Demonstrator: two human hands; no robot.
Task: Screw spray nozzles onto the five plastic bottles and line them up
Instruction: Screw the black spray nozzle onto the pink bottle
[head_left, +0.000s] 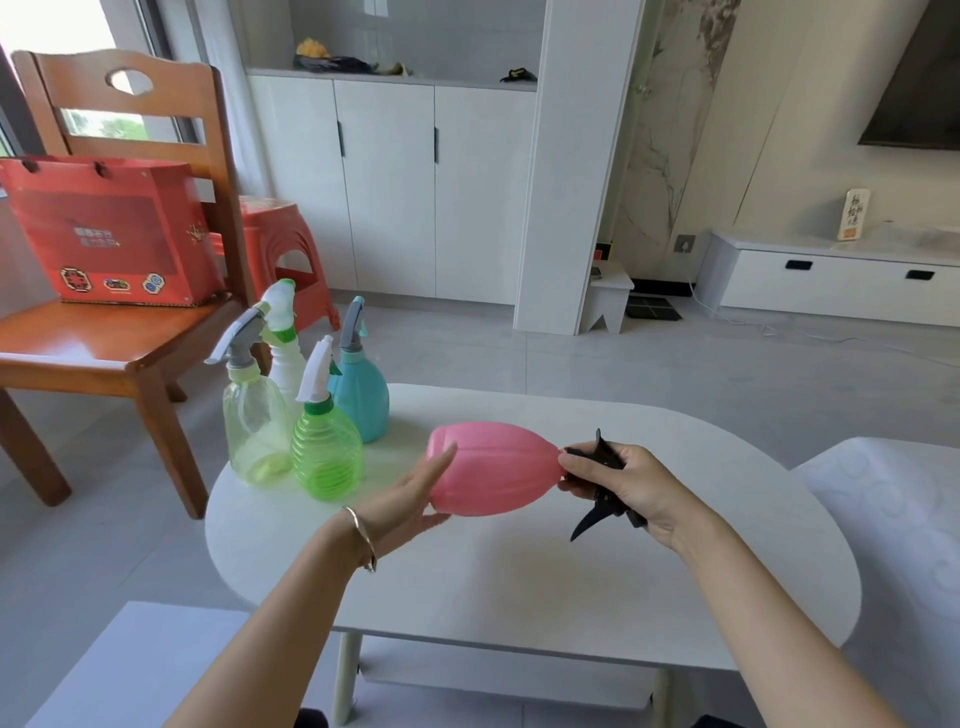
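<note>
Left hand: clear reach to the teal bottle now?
Probably, path-wise: nothing stands between the left hand and the teal bottle just beyond it. But that hand holds the pink bottle by its base, so it must let go first.

Four bottles (324, 457) clustered at far-left edge of table (519, 582), fifth bottle (493, 470) sideways, apparently just above table, left hand (415, 493) at base, right hand (628, 486) with nozzle (602, 460) at neck, chair (104, 348) further left, box (114, 228) on seat.
</note>
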